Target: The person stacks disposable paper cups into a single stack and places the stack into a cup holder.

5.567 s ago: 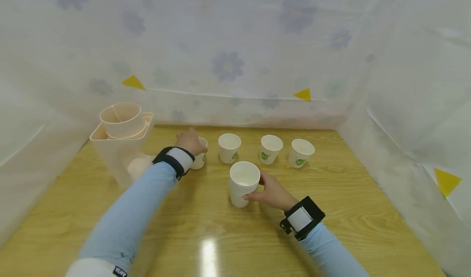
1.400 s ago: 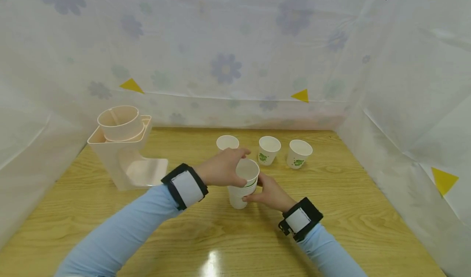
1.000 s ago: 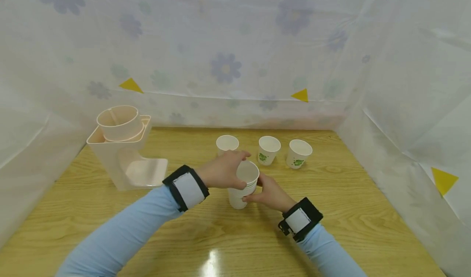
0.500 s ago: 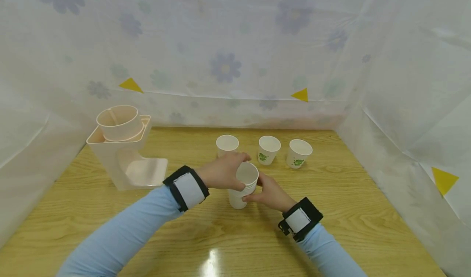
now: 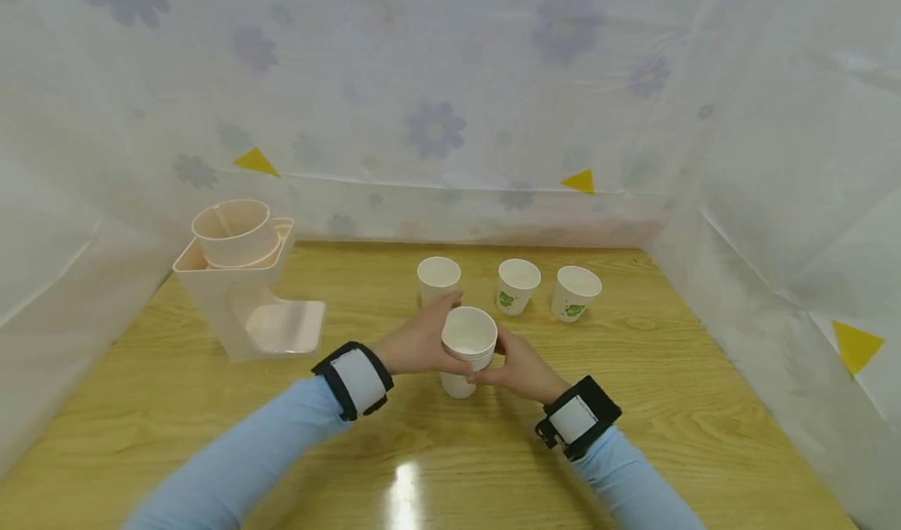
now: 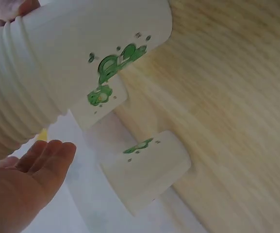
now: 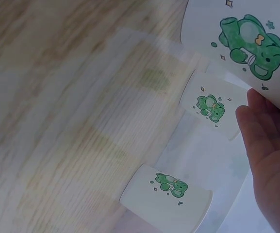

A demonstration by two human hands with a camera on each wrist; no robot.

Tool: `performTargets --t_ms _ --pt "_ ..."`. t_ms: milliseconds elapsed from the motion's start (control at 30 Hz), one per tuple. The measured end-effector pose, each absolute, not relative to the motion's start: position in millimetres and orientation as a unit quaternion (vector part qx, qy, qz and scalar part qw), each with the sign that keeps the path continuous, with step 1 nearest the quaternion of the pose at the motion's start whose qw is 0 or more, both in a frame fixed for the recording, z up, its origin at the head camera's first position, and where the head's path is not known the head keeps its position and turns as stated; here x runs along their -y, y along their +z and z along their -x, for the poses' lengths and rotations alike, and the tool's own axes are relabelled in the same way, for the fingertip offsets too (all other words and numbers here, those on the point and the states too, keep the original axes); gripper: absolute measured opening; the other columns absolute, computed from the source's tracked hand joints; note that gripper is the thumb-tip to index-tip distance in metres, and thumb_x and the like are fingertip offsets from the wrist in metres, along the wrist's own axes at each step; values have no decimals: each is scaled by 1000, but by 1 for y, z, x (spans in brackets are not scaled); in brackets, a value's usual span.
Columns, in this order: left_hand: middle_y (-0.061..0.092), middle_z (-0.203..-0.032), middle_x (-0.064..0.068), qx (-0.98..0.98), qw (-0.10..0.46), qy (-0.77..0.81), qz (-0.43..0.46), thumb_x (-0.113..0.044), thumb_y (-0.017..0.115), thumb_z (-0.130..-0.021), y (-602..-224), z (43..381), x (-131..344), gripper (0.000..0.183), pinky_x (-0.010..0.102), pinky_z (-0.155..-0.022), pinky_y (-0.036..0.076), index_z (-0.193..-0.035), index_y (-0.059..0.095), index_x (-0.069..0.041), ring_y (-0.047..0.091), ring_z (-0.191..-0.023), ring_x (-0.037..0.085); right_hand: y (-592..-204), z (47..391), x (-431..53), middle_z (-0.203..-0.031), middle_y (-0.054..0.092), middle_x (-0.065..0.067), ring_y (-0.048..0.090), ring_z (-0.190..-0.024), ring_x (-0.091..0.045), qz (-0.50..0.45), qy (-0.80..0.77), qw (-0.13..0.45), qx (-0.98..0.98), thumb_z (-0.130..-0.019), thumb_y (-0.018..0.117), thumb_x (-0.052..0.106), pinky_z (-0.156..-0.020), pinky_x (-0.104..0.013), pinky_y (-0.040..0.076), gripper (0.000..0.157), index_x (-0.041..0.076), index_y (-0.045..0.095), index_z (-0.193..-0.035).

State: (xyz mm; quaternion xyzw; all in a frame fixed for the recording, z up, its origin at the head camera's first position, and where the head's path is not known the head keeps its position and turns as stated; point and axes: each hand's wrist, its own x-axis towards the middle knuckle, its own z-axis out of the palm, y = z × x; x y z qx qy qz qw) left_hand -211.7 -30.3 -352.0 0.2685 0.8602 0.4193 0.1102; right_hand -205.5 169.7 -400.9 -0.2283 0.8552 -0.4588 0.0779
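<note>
A stack of white paper cups (image 5: 470,348) stands upright on the table, gripped by both hands. My right hand (image 5: 524,370) grips its right side, thumb in front. From the left, my left hand (image 5: 421,342) reaches round it, with the thumb across the front and the fingers behind. In the left wrist view, several rims show on the stack (image 6: 52,63), and a small gap lies beside the fingertips. Behind the stack are three single paper cups with green bear prints: a left one (image 5: 438,272), a middle one (image 5: 518,288) and a right one (image 5: 576,294).
A beige appliance (image 5: 235,303) with a round open top and a flat foot stands at the left of the wooden table (image 5: 380,452). Pale flowered sheeting (image 5: 436,162) encloses the back and sides.
The leftmost cup of the back row was under my left hand and is gone from there; a cup went onto the stack. Just now my left hand has slid lower around the stack.
</note>
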Motion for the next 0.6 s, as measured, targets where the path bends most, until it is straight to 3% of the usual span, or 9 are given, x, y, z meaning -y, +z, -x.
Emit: performTargets --t_ms 200,500,600 --pt "46 -138 25 -838 100 474 -250 -20 83 -65 -371 213 31 117 51 -101 42 -151 6 1 49 -120 32 -401 208 -168 -132 55 -21 52 -120 -31 241 -462 75 -850 -71 79 21 -100 -53 43 75 -2 44 -134" --pt "49 -137 22 -834 77 497 -226 -21 84 -64 -387 214 32 114 49 -103 40 -151 11 -3 51 -120 30 -392 215 -180 -137 48 -27 45 -124 -39 269 -419 107 -861 -76 74 16 -102 -59 38 79 -6 34 -139" --pt "50 -136 21 -832 77 501 -225 -21 83 -64 -388 216 31 114 49 -103 41 -151 11 -4 51 -119 29 -381 227 -201 -135 45 -34 43 -123 -44 245 -395 65 -883 -80 70 12 -101 -61 37 71 -11 35 -137"
